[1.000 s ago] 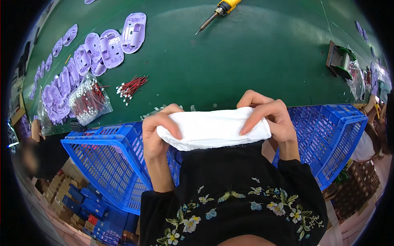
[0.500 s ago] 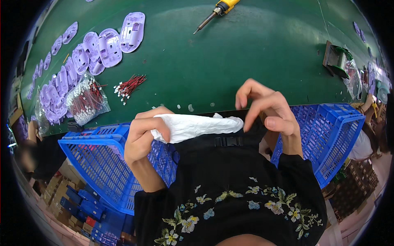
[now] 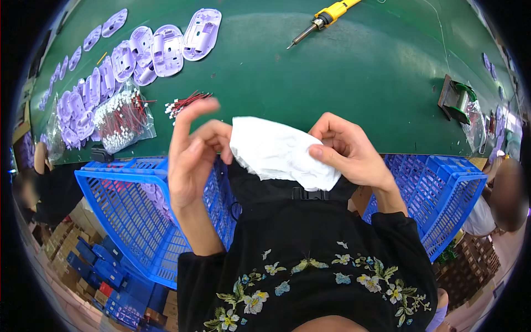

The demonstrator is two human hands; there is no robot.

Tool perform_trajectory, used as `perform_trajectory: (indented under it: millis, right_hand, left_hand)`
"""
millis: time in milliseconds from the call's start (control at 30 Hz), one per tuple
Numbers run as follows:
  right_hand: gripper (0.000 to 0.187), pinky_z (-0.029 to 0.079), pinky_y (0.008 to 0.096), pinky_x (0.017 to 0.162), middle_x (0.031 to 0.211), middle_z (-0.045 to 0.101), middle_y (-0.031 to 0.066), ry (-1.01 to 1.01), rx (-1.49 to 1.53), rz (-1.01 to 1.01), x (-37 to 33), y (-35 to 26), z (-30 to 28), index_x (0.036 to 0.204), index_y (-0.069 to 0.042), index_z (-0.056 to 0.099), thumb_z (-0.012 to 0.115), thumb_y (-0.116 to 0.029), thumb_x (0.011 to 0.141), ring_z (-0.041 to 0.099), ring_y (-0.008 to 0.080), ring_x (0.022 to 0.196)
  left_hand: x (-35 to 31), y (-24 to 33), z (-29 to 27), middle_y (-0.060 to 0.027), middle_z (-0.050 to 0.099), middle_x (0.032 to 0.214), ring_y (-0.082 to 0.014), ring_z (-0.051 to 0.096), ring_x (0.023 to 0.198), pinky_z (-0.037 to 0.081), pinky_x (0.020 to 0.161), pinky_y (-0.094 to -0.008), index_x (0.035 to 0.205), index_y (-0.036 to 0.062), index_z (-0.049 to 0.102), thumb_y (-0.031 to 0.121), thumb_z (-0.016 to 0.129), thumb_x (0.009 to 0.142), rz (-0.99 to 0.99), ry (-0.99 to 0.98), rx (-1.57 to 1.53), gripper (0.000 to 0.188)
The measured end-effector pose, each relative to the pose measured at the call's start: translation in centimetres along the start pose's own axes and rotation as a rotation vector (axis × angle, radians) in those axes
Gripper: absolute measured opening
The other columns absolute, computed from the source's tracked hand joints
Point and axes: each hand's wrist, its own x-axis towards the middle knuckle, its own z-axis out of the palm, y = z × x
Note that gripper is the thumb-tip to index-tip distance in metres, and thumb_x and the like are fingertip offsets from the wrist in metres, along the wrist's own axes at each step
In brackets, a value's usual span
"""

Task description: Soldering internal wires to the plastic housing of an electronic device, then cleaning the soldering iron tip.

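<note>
A crumpled white tissue point(image 3: 279, 152) hangs in front of my waist, at the near edge of the table. My right hand point(image 3: 348, 149) pinches its right side between thumb and fingers. Beside the tissue's left end, my left hand point(image 3: 191, 157) has its fingers apart, the index finger raised. Some of its fingertips come close to that end; whether they touch it I cannot tell. Just beyond my left hand lies a small bunch of red wires with white connectors point(image 3: 188, 103), partly covered by the fingers.
Purple plastic shells point(image 3: 167, 51) and a bag of wired connectors point(image 3: 124, 119) lie at left on the green table point(image 3: 276, 88). A yellow-handled soldering iron point(image 3: 329, 16) is at the back, a solder spool point(image 3: 458, 99) at right. Blue crates point(image 3: 133, 221) flank me; people sit either side.
My left hand has let go of the tissue and spread its fingers. My right hand, free before, now grips the tissue, which is opened out wider. The view has shifted slightly.
</note>
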Motion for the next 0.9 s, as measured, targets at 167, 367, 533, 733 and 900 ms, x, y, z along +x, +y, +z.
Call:
perform_trajectory:
  millis: [167, 367, 533, 733, 900]
  right_hand:
    - [0.013, 0.036, 0.0195, 0.054, 0.072, 0.062, -0.0003, 0.005, -0.089, 0.061, 0.0, 0.4, -0.5, 0.105, -0.001, 0.052, 0.063, -0.007, 0.102, 0.050, -0.0005, 0.064]
    - [0.015, 0.036, 0.0199, 0.053, 0.071, 0.064, -0.0017, 0.038, -0.073, 0.186, -0.3, 0.1, -1.4, 0.106, 0.000, 0.057, 0.063, -0.013, 0.103, 0.052, -0.0003, 0.062]
    - [0.020, 0.044, 0.0225, 0.060, 0.079, 0.069, 0.0020, -0.032, -0.106, 0.188, -0.6, 0.8, -0.9, 0.105, 0.002, 0.061, 0.069, -0.015, 0.099, 0.057, 0.0036, 0.067]
    - [0.018, 0.049, 0.0235, 0.071, 0.091, 0.068, -0.0002, 0.141, 0.056, 0.100, -0.9, 2.5, -0.7, 0.100, -0.001, 0.064, 0.078, -0.009, 0.091, 0.062, 0.0059, 0.081]
    - [0.017, 0.048, 0.0241, 0.068, 0.090, 0.069, 0.0034, 0.232, 0.199, 0.059, -0.9, 2.5, 0.3, 0.112, -0.002, 0.053, 0.064, -0.005, 0.100, 0.062, 0.0059, 0.079]
  left_hand:
    - [-1.3, -4.3, 3.8, -0.0139, 0.065, 0.128, -0.0220, 0.059, 0.124, 0.042, 0.107, -0.0372, 0.147, -0.0046, 0.045, 0.064, 0.052, 0.100, -0.302, 0.114, -0.140, 0.084]
    - [-0.4, -3.1, 4.3, -0.0070, 0.069, 0.102, -0.0088, 0.065, 0.095, 0.053, 0.081, -0.0248, 0.101, 0.0018, 0.057, 0.003, 0.073, 0.093, -0.267, 0.155, -0.095, 0.018]
    - [-0.4, -3.0, 4.5, -0.0086, 0.070, 0.101, -0.0076, 0.065, 0.088, 0.052, 0.074, -0.0235, 0.097, 0.0042, 0.053, -0.002, 0.070, 0.094, -0.233, 0.212, 0.124, 0.018]
    - [-0.5, -1.2, 3.3, -0.0043, 0.070, 0.088, -0.0013, 0.059, 0.066, 0.044, 0.050, -0.0178, 0.092, 0.0075, 0.047, 0.000, 0.069, 0.096, -0.203, 0.262, 0.209, 0.023]
    - [-1.4, -1.1, 2.3, 0.0055, 0.052, 0.075, 0.0008, 0.052, 0.064, 0.039, 0.049, -0.0181, 0.091, 0.0089, 0.046, 0.001, 0.068, 0.097, -0.328, 0.182, 0.286, 0.024]
